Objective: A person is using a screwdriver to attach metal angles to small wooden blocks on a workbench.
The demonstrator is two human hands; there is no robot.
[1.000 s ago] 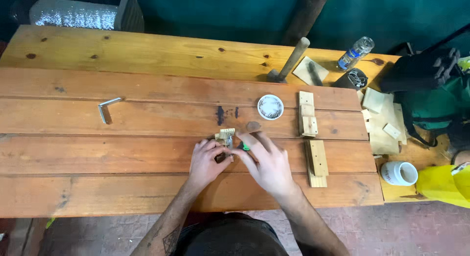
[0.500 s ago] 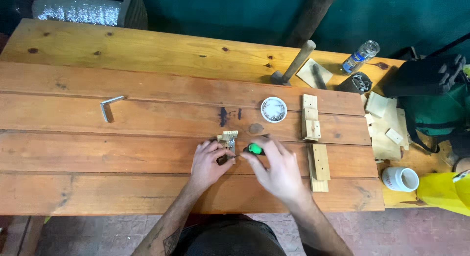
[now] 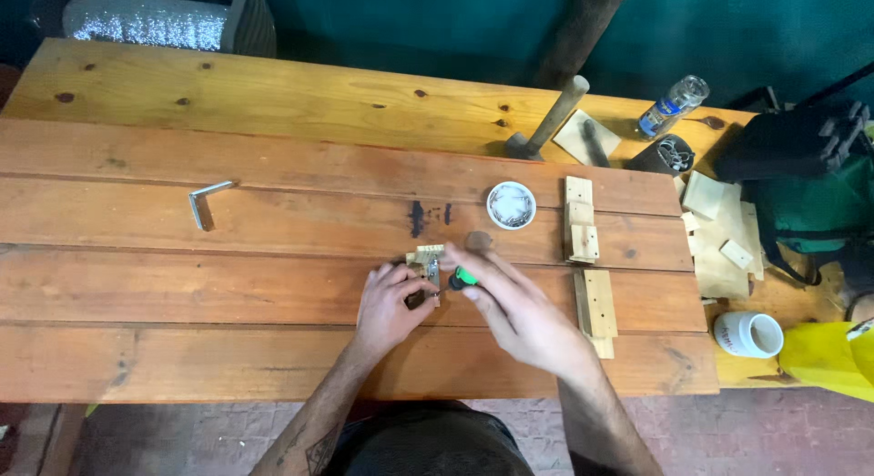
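our left hand [image 3: 387, 303] fingers pinch the small wood-and-metal piece [image 3: 427, 265] on the workbench [image 3: 273, 212]; our right hand [image 3: 519, 312] grips a green-handled tool [image 3: 462, 278] touching it. risk: the tool slips sideways, and beyond, the round tin [image 3: 511, 205] could spill.

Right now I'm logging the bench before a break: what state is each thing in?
left hand: pinching the small wood-and-metal piece
right hand: gripping a green-handled tool, tip at that piece
hammer: lying flat, untouched
plastic bottle: on its side
round tin: open, small metal bits inside
white cup: on its side
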